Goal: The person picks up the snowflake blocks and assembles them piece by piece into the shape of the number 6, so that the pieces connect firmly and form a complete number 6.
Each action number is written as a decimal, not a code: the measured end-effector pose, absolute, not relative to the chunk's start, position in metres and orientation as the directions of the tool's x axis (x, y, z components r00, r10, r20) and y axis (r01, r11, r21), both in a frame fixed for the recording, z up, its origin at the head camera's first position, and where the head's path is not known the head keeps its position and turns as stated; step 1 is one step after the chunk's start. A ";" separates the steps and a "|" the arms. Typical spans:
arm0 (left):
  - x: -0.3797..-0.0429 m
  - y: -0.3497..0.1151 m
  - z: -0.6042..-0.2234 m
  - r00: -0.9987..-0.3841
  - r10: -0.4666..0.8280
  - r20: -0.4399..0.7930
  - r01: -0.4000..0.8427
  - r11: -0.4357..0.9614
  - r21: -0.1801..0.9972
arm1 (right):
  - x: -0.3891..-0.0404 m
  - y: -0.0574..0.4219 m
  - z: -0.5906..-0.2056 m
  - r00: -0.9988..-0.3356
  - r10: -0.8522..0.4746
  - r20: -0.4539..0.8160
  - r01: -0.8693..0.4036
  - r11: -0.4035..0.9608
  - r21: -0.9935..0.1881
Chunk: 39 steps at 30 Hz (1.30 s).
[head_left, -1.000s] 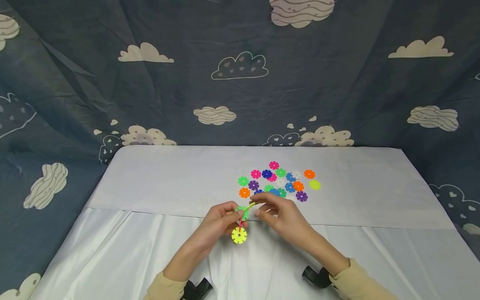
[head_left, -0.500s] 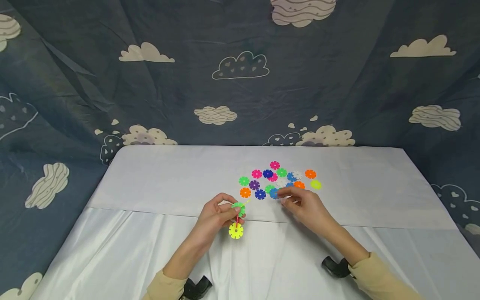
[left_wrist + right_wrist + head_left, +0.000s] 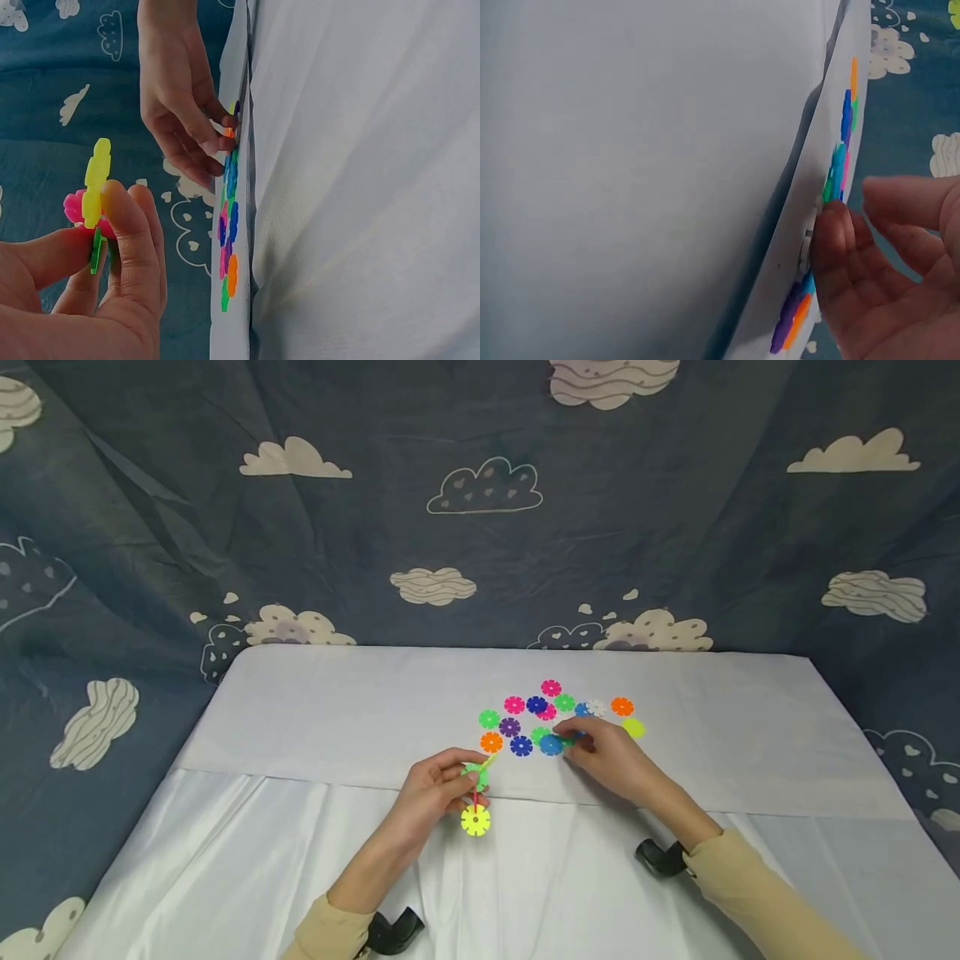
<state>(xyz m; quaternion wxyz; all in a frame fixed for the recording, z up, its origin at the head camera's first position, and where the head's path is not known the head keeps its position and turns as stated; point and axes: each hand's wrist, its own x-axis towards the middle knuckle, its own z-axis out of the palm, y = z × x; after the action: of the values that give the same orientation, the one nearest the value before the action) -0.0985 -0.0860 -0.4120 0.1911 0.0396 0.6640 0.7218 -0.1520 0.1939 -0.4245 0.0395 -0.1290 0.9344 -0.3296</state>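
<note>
My left hand (image 3: 435, 789) pinches a small chain of joined, notched interlocking discs. In the head view its green disc (image 3: 477, 777) sits at the fingers, a yellow disc (image 3: 476, 820) hangs below, and another yellow one shows edge-on at the fingertips. A pink disc (image 3: 73, 206) is also joined in, seen in the left wrist view. Low over the right side of the loose discs is my right hand (image 3: 615, 760), fingertips beside a green disc and a light blue disc (image 3: 551, 745). The right wrist view shows its thumb and fingers apart, with nothing between them.
Loose discs lie spread on the white-covered table (image 3: 337, 718), including an orange disc (image 3: 491, 742), a dark blue disc (image 3: 521, 746) and a yellow disc (image 3: 633, 727). A dark cloud-patterned cloth (image 3: 480, 552) hangs behind the table. Black wrist cameras (image 3: 394, 932) are worn on both arms.
My right hand has left the joined discs and moved right to the loose ones, then slightly farther back among them. My left hand keeps the chain, staying nearly in place.
</note>
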 end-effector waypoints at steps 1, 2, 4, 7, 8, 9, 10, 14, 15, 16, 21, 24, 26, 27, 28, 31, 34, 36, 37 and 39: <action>-0.099 -0.086 -0.412 -0.924 0.328 -0.196 -0.223 -0.044 0.974 | -0.154 0.192 -0.425 -0.962 -0.272 0.003 -0.214 0.752 -0.624; -0.099 -0.086 -0.413 -0.924 0.328 -0.197 -0.223 -0.043 0.974 | -0.157 0.191 -0.426 -0.960 -0.280 -0.004 -0.216 0.752 -0.623; -0.099 -0.087 -0.413 -0.923 0.331 -0.199 -0.227 -0.047 0.973 | -0.160 0.189 -0.428 -0.955 -0.297 -0.015 -0.225 0.755 -0.616; -0.099 -0.087 -0.414 -0.920 0.336 -0.203 -0.234 -0.053 0.971 | -0.163 0.187 -0.430 -0.950 -0.312 -0.016 -0.240 0.759 -0.605; -0.099 -0.087 -0.415 -0.919 0.337 -0.204 -0.235 -0.055 0.970 | -0.164 0.187 -0.431 -0.949 -0.316 -0.014 -0.244 0.760 -0.603; -0.099 -0.087 -0.415 -0.919 0.337 -0.203 -0.235 -0.057 0.970 | -0.164 0.188 -0.431 -0.947 -0.320 -0.012 -0.249 0.759 -0.602; -0.099 -0.087 -0.415 -0.919 0.338 -0.202 -0.234 -0.058 0.970 | -0.165 0.188 -0.431 -0.946 -0.323 -0.009 -0.252 0.756 -0.604; -0.099 -0.087 -0.415 -0.919 0.339 -0.202 -0.233 -0.054 0.971 | -0.166 0.188 -0.431 -0.946 -0.323 -0.010 -0.248 0.747 -0.617; -0.099 -0.087 -0.415 -0.919 0.340 -0.202 -0.233 -0.052 0.971 | -0.166 0.188 -0.431 -0.947 -0.321 -0.012 -0.245 0.746 -0.619; -0.099 -0.087 -0.415 -0.918 0.340 -0.203 -0.234 -0.051 0.971 | -0.166 0.188 -0.431 -0.947 -0.321 -0.012 -0.244 0.745 -0.621; -0.099 -0.087 -0.415 -0.918 0.338 -0.209 -0.239 -0.049 0.970 | -0.166 0.187 -0.430 -0.952 -0.307 -0.015 -0.229 0.741 -0.631; -0.099 -0.086 -0.415 -0.915 0.341 -0.214 -0.246 -0.053 0.968 | -0.166 0.188 -0.430 -0.956 -0.294 -0.015 -0.216 0.737 -0.641; -0.099 -0.086 -0.415 -0.914 0.344 -0.216 -0.248 -0.053 0.967 | -0.167 0.190 -0.430 -0.958 -0.287 -0.013 -0.211 0.732 -0.648; -0.099 -0.086 -0.415 -0.913 0.345 -0.217 -0.250 -0.055 0.967 | -0.167 0.191 -0.429 -0.958 -0.286 -0.011 -0.209 0.729 -0.652; -0.099 -0.086 -0.415 -0.913 0.346 -0.217 -0.250 -0.055 0.967 | -0.167 0.191 -0.429 -0.958 -0.286 -0.008 -0.211 0.727 -0.653; -0.099 -0.086 -0.416 -0.914 0.345 -0.215 -0.248 -0.052 0.967 | -0.168 0.194 -0.428 -0.958 -0.287 -0.005 -0.212 0.717 -0.664; -0.100 -0.086 -0.416 -0.912 0.347 -0.218 -0.251 -0.053 0.966 | -0.169 0.196 -0.426 -0.961 -0.276 -0.019 -0.190 0.709 -0.680; -0.100 -0.086 -0.416 -0.911 0.348 -0.220 -0.253 -0.054 0.966 | -0.169 0.197 -0.423 -0.965 -0.260 -0.038 -0.161 0.701 -0.695; -0.100 -0.086 -0.416 -0.911 0.349 -0.221 -0.255 -0.055 0.965 | -0.169 0.198 -0.422 -0.967 -0.252 -0.046 -0.148 0.696 -0.702; -0.100 -0.086 -0.415 -0.910 0.349 -0.223 -0.258 -0.056 0.965 | -0.168 0.198 -0.420 -0.970 -0.236 -0.058 -0.123 0.685 -0.718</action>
<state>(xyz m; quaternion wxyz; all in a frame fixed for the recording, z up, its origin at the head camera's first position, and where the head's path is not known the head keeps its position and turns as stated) -0.0997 -0.0857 -0.4155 0.2089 0.0348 0.6546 0.7257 -0.1684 0.1980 -0.4196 0.0732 -0.0981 0.9148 -0.3848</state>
